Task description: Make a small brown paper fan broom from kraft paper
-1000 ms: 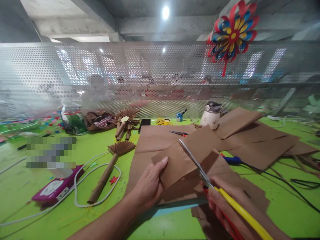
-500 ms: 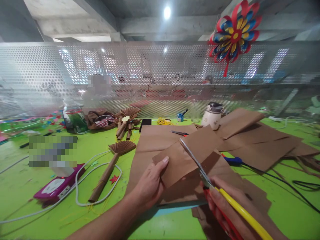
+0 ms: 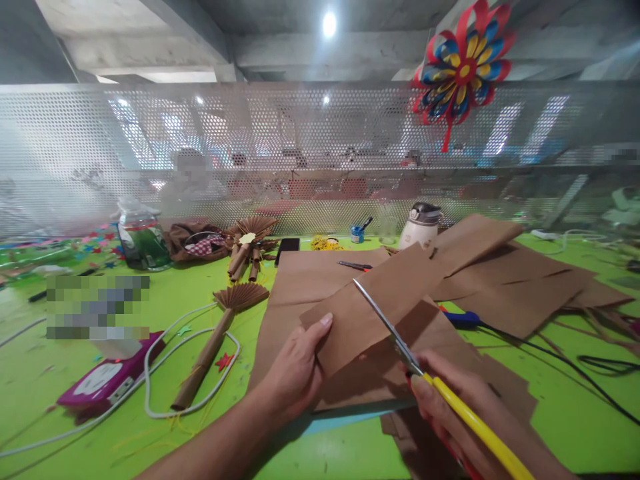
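My left hand [image 3: 297, 370] pinches the lower left of a brown paper strip [image 3: 387, 303], thumb on top and fingers under it. In my right hand [image 3: 450, 393] are scissors [image 3: 387, 323] with one yellow and one red handle. One long blade lies across the face of the strip, pointing up and left; the other blade is hidden by the paper. Beneath the strip spreads a larger brown paper sheet [image 3: 310, 280] on the green table. A small cutter knife [image 3: 354, 265] rests on that sheet, just beyond the strip.
To the right lie several brown paper pieces [image 3: 515, 287] and a blue-handled tool with a cord [image 3: 463, 320]. A white bottle [image 3: 419, 229] stands behind. On the left are a pleated paper fan [image 3: 240, 297], a purple power strip [image 3: 113, 380], a white cable [image 3: 147, 380] and a jar [image 3: 143, 240].
The whole view has shifted slightly. My left hand still pinches the strip, and the scissors still lie across it with nearly the same pose.
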{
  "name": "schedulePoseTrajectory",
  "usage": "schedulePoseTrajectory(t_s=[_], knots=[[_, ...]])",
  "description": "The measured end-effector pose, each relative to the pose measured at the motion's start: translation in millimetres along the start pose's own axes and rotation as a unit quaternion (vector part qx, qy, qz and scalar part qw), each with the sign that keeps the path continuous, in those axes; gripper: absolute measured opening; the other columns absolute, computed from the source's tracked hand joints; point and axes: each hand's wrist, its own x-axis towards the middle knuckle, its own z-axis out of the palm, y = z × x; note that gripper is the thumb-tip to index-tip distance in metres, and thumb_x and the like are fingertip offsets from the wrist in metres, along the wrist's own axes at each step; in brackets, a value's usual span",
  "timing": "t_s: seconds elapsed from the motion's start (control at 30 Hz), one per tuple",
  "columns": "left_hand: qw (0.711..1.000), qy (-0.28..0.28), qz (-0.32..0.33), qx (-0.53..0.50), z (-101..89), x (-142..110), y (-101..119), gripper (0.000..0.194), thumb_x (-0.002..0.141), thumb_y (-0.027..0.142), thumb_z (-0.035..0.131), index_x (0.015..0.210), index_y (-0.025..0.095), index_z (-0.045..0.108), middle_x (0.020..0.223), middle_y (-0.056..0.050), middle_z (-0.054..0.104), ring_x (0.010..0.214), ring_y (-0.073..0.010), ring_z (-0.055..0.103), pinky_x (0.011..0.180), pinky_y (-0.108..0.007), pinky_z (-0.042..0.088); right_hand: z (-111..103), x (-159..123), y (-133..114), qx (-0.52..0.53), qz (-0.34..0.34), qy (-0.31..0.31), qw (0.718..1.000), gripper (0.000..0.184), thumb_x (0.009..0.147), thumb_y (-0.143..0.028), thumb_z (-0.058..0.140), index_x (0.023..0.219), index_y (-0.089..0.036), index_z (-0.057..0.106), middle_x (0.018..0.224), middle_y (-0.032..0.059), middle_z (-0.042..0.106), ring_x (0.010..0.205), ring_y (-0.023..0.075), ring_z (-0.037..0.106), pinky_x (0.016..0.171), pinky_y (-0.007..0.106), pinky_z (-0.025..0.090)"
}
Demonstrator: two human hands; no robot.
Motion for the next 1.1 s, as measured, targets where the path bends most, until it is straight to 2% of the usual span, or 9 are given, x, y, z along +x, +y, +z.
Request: schedulePoseTrajectory(t_s=[0.17, 0.33, 0.5, 0.67, 0.97, 1.1], knots=[[1.000, -0.002, -0.019, 0.007, 1.6, -1.3, 2.7, 0.032, 0.083, 0.025, 0.057, 0.113, 0.014, 0.062, 0.095, -0.011, 0.073, 0.098, -0.0276, 0.066, 0.085, -0.038, 0.052, -0.4, 2.7, -0.2, 0.012, -0.004, -0.003, 1.000, 0.047, 0.080, -0.066, 0.045, 0.083, -0.019, 0.052, 0.057, -0.0051, 0.042, 0.041, 0.0055, 0.034, 0.036, 0.016, 0.030], [1.000, -0.002, -0.025, 0.008, 2.8, -2.4, 4.1, 0.032, 0.083, 0.025, 0.057, 0.113, 0.014, 0.062, 0.092, -0.011, 0.073, 0.097, -0.0281, 0.066, 0.086, -0.039, 0.051, 0.5, 0.8, -3.3, 0.005, 0.041, -0.010, 0.999, 0.048, 0.080, -0.068, 0.041, 0.083, -0.021, 0.050, 0.050, -0.0070, 0.037, 0.038, 0.0059, 0.032, 0.033, 0.016, 0.028], [1.000, -0.007, -0.015, 0.008, -1.3, 0.4, -0.2, 0.031, 0.083, 0.028, 0.057, 0.110, 0.015, 0.063, 0.092, -0.010, 0.073, 0.099, -0.0294, 0.065, 0.087, -0.040, 0.050, 1.3, 2.0, -3.9, 0.000, 0.043, 0.010, 0.999, 0.050, 0.076, -0.071, 0.046, 0.083, -0.021, 0.051, 0.050, -0.0070, 0.037, 0.039, 0.0062, 0.032, 0.033, 0.016, 0.024], [1.000, 0.008, -0.018, 0.009, -3.4, 4.4, -2.8, 0.029, 0.082, 0.028, 0.058, 0.108, 0.015, 0.063, 0.092, -0.011, 0.073, 0.098, -0.0289, 0.065, 0.085, -0.040, 0.051, 3.9, 9.6, 5.5, 0.025, 0.041, 0.014, 0.999, 0.047, 0.076, -0.068, 0.049, 0.075, -0.021, 0.046, 0.050, -0.0070, 0.039, 0.040, 0.0061, 0.033, 0.036, 0.016, 0.025], [0.998, 0.045, -0.035, 0.027, -4.5, 9.6, -5.1, 0.025, 0.080, 0.025, 0.059, 0.101, 0.014, 0.065, 0.089, -0.010, 0.074, 0.095, -0.0279, 0.067, 0.080, -0.037, 0.053, 0.2, 18.5, 7.0, 0.085, 0.172, -0.035, 0.981, 0.042, 0.079, -0.064, 0.047, 0.076, -0.022, 0.043, 0.048, -0.0081, 0.041, 0.032, 0.0053, 0.031, 0.030, 0.015, 0.024], [0.997, 0.050, -0.051, 0.029, -4.3, 11.7, -6.6, 0.024, 0.081, 0.024, 0.056, 0.100, 0.013, 0.066, 0.084, -0.011, 0.074, 0.091, -0.0276, 0.068, 0.079, -0.038, 0.054, -1.7, 23.4, 7.4, 0.130, 0.185, -0.055, 0.973, 0.044, 0.080, -0.065, 0.045, 0.079, -0.021, 0.049, 0.044, -0.0094, 0.039, 0.030, 0.0043, 0.030, 0.030, 0.014, 0.027]])
